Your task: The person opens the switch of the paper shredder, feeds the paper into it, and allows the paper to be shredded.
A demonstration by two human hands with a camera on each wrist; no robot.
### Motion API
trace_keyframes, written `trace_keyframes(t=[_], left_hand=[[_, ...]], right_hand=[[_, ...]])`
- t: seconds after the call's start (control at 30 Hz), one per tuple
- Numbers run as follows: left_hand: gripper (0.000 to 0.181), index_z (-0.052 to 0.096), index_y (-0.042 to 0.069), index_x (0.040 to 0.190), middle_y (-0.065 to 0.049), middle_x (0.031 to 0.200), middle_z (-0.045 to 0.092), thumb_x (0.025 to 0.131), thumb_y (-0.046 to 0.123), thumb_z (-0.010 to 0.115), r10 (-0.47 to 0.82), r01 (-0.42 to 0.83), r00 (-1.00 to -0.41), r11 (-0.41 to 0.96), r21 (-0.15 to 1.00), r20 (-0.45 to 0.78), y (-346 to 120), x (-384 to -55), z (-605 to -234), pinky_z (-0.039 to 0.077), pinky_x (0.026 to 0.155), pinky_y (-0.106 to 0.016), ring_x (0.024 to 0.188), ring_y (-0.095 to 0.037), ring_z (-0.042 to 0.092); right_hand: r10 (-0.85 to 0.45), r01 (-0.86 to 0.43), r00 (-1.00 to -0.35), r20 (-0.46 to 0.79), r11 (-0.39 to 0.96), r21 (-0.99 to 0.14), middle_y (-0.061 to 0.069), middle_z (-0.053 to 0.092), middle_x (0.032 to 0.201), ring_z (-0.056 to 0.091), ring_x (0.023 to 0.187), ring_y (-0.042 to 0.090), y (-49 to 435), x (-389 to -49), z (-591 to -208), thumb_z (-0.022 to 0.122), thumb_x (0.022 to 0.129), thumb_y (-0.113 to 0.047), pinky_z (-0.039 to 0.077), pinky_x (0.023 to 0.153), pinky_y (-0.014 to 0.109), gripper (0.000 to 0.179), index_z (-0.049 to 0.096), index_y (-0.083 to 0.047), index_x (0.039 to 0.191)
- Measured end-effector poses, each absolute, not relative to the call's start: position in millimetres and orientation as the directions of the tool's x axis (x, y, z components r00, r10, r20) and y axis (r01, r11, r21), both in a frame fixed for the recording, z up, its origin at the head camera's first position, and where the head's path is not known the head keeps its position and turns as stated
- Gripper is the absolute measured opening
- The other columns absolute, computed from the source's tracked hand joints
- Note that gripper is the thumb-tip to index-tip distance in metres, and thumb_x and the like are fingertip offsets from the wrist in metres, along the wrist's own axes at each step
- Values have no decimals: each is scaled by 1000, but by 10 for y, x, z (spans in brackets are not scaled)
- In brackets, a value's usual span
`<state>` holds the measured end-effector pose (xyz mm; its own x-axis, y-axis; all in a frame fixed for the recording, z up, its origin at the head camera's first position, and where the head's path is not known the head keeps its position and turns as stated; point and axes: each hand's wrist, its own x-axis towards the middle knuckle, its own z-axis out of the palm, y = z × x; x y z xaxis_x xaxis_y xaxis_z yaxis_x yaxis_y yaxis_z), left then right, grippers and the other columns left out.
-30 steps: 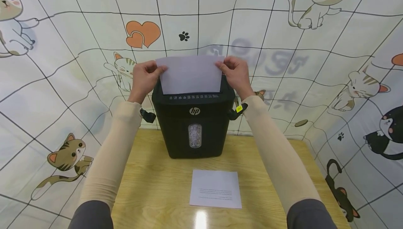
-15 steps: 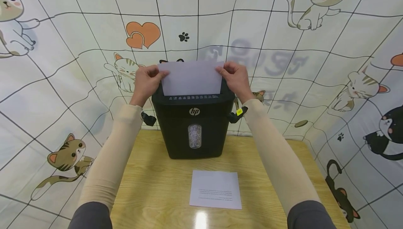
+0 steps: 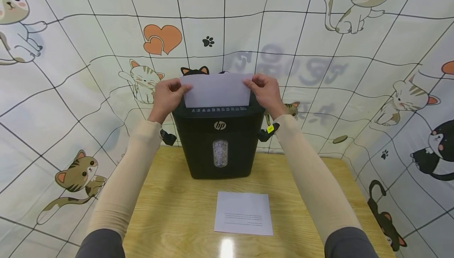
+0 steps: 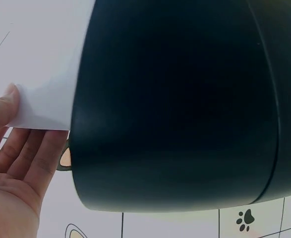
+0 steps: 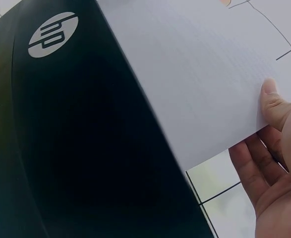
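A white sheet of paper (image 3: pixel 217 91) stands upright in the top slot of a black HP paper shredder (image 3: pixel 198 143), its lower part hidden inside. My left hand (image 3: pixel 168 96) pinches the sheet's upper left corner between thumb and fingers. At the upper right corner my right hand (image 3: pixel 265 91) pinches it the same way. In the left wrist view the thumb lies on the near face of the paper (image 4: pixel 48 74), with the fingers behind. The right wrist view shows the right thumb on the sheet (image 5: pixel 200 94) too, close beside the shredder's dark front (image 5: pixel 86 134).
A second sheet with a few printed lines (image 3: pixel 243 210) lies on the wooden table (image 3: pixel 173 210) in front of the shredder. Shredded bits show through the shredder's window (image 3: pixel 220 153). A wall covering with cartoon cats (image 3: pixel 227 21) rises right behind and at both sides.
The sheet has sunk lower into the shredder's slot, so less of it shows. Both hands have moved down with it, still pinching its corners. The sheet on the table stays put.
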<state>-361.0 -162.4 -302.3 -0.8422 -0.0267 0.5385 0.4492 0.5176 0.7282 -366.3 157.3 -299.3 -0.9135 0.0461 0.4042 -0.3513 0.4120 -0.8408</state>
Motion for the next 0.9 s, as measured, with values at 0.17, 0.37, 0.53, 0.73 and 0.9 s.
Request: trace_keyframes(t=[0.17,0.37,0.53,0.73,0.9], left_hand=[[42,60,6,70,3,63,52,93,38,77,-7,462,-841,511,725,541,-1622,-3616,-3065,35,63,-30,69,-21,46],[42,62,5,72,2,62,54,93,39,76,14,477,-837,510,716,547,-1616,-3607,-3081,35,62,-31,67,-21,46],[42,68,2,78,-4,68,60,93,41,76,14,470,-841,515,717,540,-1610,-3617,-3099,37,64,-30,70,-21,49],[44,66,3,76,-1,65,55,93,42,76,17,451,-854,525,722,521,-1623,-3600,-3137,36,63,-31,69,-22,47],[44,67,2,76,-2,66,56,93,42,75,28,431,-868,541,722,496,-1637,-3591,-3185,36,63,-30,69,-20,47]], right_hand=[[34,-352,-917,397,396,-848,3,73,98,58,90,16,1593,-3649,-3044,74,91,-48,48,81,28,36,70,-13,95],[24,-381,-907,421,383,-842,5,75,99,61,89,15,1616,-3644,-3085,73,90,-50,49,80,28,36,71,-14,94],[28,-371,-910,414,392,-842,4,74,97,61,89,15,1627,-3640,-3081,73,90,-50,49,80,29,36,71,-14,93],[21,-344,-923,384,399,-850,4,74,99,60,90,17,1618,-3632,-3109,73,90,-52,47,82,31,37,71,-15,95],[10,-323,-932,361,421,-847,4,74,103,61,93,17,1627,-3626,-3162,73,90,-51,48,85,33,36,72,-15,99]])
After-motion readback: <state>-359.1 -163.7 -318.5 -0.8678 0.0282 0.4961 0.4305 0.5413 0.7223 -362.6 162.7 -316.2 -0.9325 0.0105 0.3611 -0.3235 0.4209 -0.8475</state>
